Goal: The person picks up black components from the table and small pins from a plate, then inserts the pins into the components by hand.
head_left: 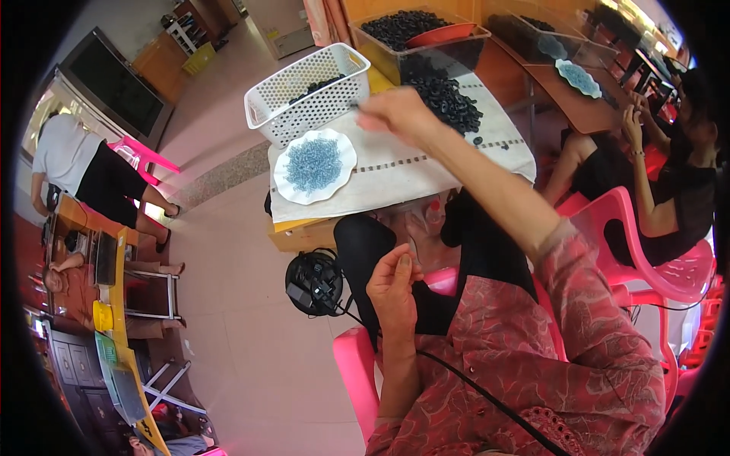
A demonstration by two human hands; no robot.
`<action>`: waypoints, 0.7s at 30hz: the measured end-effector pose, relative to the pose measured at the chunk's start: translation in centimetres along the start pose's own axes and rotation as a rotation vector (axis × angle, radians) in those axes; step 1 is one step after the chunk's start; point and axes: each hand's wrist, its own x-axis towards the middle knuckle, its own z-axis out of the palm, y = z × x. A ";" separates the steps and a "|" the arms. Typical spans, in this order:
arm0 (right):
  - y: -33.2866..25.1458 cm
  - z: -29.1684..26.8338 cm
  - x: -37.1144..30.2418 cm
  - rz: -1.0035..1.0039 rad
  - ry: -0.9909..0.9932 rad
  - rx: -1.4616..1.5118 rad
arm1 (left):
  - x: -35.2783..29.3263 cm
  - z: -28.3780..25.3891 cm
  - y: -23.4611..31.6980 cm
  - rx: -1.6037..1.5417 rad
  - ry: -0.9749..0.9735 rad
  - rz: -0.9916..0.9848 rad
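My left hand (394, 292) is raised above my lap, thumb and fingertips pinched together. Whatever small thing they hold is too small to make out. My right hand (399, 115) reaches across the table beside the white perforated basket (304, 118); its fingers are smeared by motion, with a small dark spot by the tips. Black pieces (315, 87) lie in the basket. Below it, a white scalloped plate (283, 181) carries many tiny clear-blue pieces (313, 165). A heap of small black ring-like parts (449, 106) lies on the tablecloth, behind my right forearm.
A clear bin (456, 61) of black parts holds a red scoop (441, 35) at the back. Under the table's front edge sits a black bundle of cables (315, 281). At right, another person (661, 175) works on a pink chair (646, 251) near a second plate (578, 78).
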 end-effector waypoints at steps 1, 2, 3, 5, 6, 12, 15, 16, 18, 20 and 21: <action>-1.2 1.1 2.6 -0.038 0.012 0.101 | 0.0 0.2 0.0 -0.001 -0.002 -0.015; -2.3 1.5 4.6 -0.074 0.035 0.189 | 0.2 0.2 -0.2 -0.011 -0.010 -0.043; -3.3 2.0 6.0 -0.074 0.046 0.158 | 0.1 0.1 -0.3 -0.012 -0.008 -0.038; -4.0 1.9 6.9 -0.087 0.089 0.089 | 0.1 0.1 -0.5 0.008 -0.014 -0.072; -3.7 1.9 6.6 -0.078 0.082 0.087 | 0.3 -0.2 -0.5 0.004 -0.003 -0.071; -2.4 -6.9 0.6 -0.033 0.120 -0.467 | 0.8 -0.9 -0.1 -0.014 0.041 -0.078; -2.9 -12.0 -2.6 -0.108 0.342 -0.928 | 1.2 -1.3 -0.4 -0.025 0.059 -0.092; -2.8 -14.1 -3.5 -0.174 0.386 -1.089 | 1.4 -1.3 -0.5 -0.024 0.065 -0.098; -2.2 -17.0 -5.2 -0.175 0.445 -1.287 | 1.7 -1.4 -1.0 -0.029 0.063 -0.122; -1.1 -18.5 -6.9 -0.173 0.427 -1.365 | 1.8 -1.5 -1.1 -0.030 0.069 -0.137; -0.7 -18.3 -7.5 -0.176 0.396 -1.438 | 1.8 -1.6 -1.2 -0.026 0.079 -0.139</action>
